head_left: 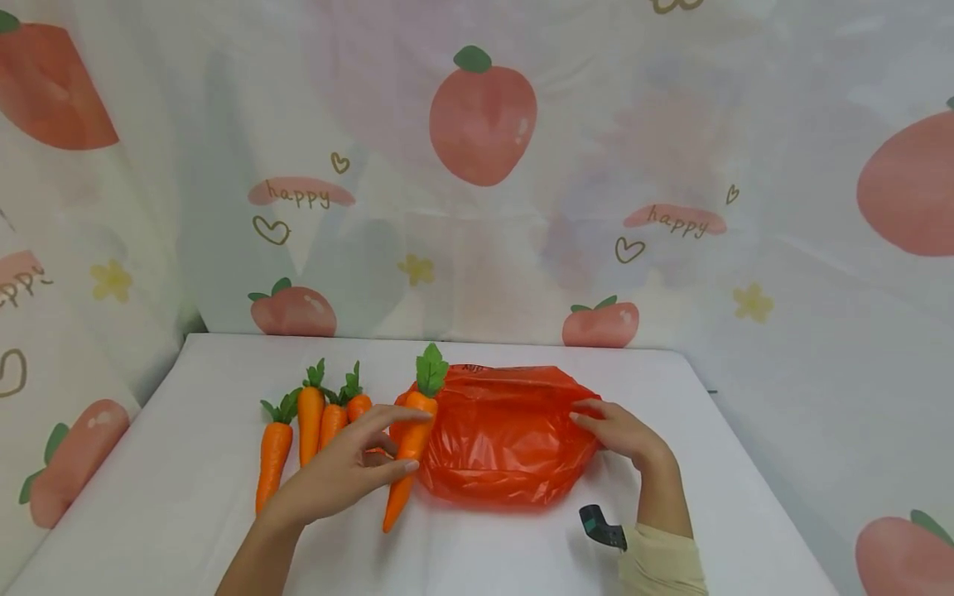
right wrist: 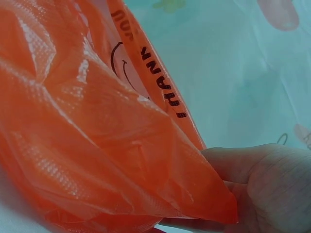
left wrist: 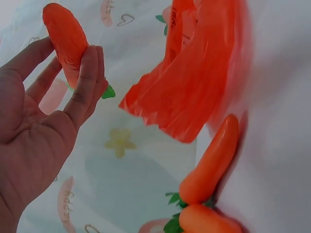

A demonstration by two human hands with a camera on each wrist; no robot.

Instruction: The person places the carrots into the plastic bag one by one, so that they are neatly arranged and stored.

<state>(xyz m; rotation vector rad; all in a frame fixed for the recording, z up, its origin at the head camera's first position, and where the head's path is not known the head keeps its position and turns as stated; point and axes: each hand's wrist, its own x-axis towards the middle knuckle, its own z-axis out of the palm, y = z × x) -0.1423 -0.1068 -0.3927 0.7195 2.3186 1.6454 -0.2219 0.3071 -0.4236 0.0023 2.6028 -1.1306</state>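
Note:
My left hand [head_left: 339, 476] pinches an orange carrot [head_left: 412, 439] with green leaves between thumb and fingers, raised just left of a red plastic bag [head_left: 507, 439]. In the left wrist view the carrot [left wrist: 68, 41] stands tilted in the fingertips, apart from the bag [left wrist: 194, 73]. My right hand [head_left: 617, 429] grips the bag's right edge. The right wrist view shows the thumb over the bag's corner [right wrist: 214, 194], with some fingers hidden behind the film. Printed letters and a smiling face show along the bag's rim.
Several more carrots [head_left: 274, 455] lie on the white table [head_left: 149, 497] to the left, partly behind my left hand. A small black device [head_left: 602, 527] sits by the right sleeve [head_left: 662, 563]. A fruit-patterned cloth [head_left: 477, 248] hangs behind the table.

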